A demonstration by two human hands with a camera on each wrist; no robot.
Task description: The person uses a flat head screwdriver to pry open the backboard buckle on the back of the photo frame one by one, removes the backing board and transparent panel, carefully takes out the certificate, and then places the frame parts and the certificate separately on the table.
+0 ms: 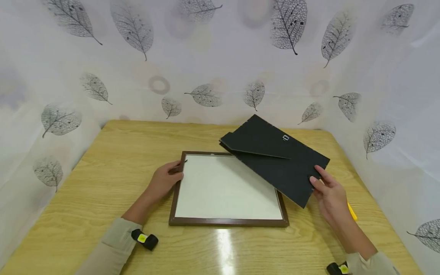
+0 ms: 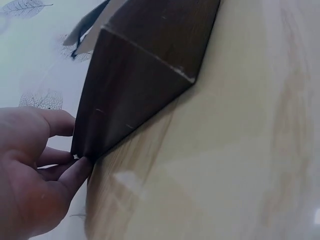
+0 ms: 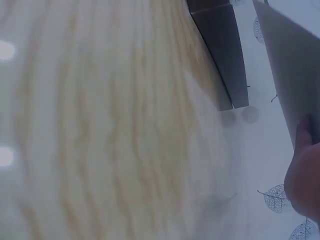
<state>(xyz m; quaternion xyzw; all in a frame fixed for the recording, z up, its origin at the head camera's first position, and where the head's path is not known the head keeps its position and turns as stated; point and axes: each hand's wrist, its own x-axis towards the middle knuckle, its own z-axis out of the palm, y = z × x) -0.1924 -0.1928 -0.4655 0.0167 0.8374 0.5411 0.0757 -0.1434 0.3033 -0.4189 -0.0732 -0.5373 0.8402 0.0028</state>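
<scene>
A brown picture frame (image 1: pixel 228 221) lies on the table with a white panel (image 1: pixel 220 187) inside its rim. My left hand (image 1: pixel 164 180) grips the frame's left side; in the left wrist view its fingers pinch the rim close to a corner. My right hand (image 1: pixel 331 196) pinches the right end of a black backing board (image 1: pixel 282 172), thumb on its dark face. The board is tilted and raised, overlapping the frame's upper right part in the head view. On its face are a fold-out stand flap (image 1: pixel 251 147) and a small metal hanger (image 1: pixel 285 137).
The wooden table (image 1: pixel 113 160) runs back to a white cloth (image 1: pixel 220 61) printed with grey leaves, which also hangs along both sides. A yellow object (image 1: pixel 352 212) lies partly hidden behind my right wrist. Light glares on the table's front.
</scene>
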